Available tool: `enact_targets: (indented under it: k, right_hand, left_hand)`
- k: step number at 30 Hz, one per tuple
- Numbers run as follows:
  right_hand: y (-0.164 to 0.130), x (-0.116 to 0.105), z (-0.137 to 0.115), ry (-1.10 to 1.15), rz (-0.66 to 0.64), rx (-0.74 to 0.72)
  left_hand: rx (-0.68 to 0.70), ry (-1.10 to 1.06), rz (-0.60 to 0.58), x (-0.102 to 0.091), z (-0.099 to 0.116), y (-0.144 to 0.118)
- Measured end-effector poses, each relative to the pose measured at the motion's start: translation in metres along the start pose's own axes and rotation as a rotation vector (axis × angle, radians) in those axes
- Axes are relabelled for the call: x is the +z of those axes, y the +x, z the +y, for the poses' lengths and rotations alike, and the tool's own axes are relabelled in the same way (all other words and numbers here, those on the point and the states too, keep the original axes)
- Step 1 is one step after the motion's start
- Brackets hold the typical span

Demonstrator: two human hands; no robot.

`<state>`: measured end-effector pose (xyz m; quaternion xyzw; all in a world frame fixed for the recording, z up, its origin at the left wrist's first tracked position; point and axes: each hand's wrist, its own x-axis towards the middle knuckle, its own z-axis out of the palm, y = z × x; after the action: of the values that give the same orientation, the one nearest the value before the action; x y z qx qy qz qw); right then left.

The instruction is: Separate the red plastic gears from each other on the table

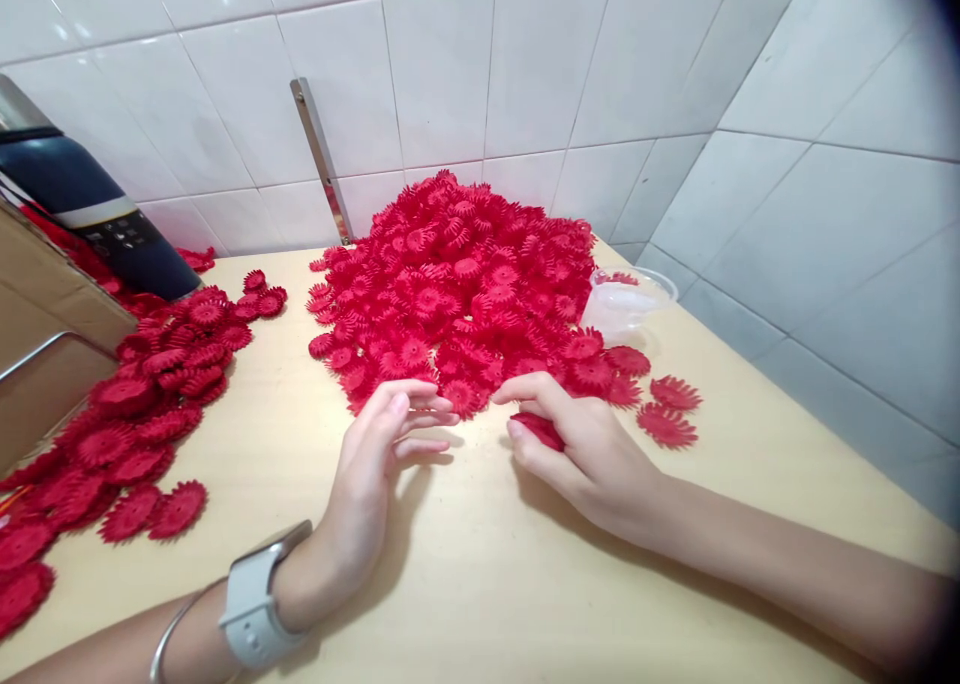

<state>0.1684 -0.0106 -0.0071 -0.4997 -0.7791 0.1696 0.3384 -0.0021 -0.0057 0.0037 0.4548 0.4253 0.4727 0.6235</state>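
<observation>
The right hand (581, 444) curls around one red petal disc (540, 430), pinched between thumb and fingers just above the pale wooden tabletop (480, 564). The left hand (379, 454) rests beside it, fingers loosely spread, holding nothing. Behind both lies a large heap of red discs (457, 284); a second heap (142, 404) lies left. A clear plastic cup (626, 299) lies by the white-tiled corner wall (787, 144).
</observation>
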Motion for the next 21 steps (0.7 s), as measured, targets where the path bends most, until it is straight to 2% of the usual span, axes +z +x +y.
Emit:
enact_targets:
  k: [3, 9, 15, 21]
  right_hand:
    - [-0.0002, -0.0008, -0.0004, 0.029, -0.008, 0.07]
    - [0.0, 0.0001, -0.0013, 0.092, -0.102, 0.042]
    - [-0.0023, 0.0006, -0.0001, 0.094, -0.045, 0.05]
    - [-0.0032, -0.0014, 0.0016, 0.198, -0.029, 0.055]
  left_hand:
    - [0.008, 0.008, -0.004, -0.0006, -0.0003, -0.0006]
    - [0.009, 0.009, -0.007, -0.0016, -0.001, -0.0011]
    - [0.005, 0.014, -0.009, -0.0015, -0.0008, -0.001]
    - [0.005, 0.023, -0.007, -0.001, -0.0006, -0.0008]
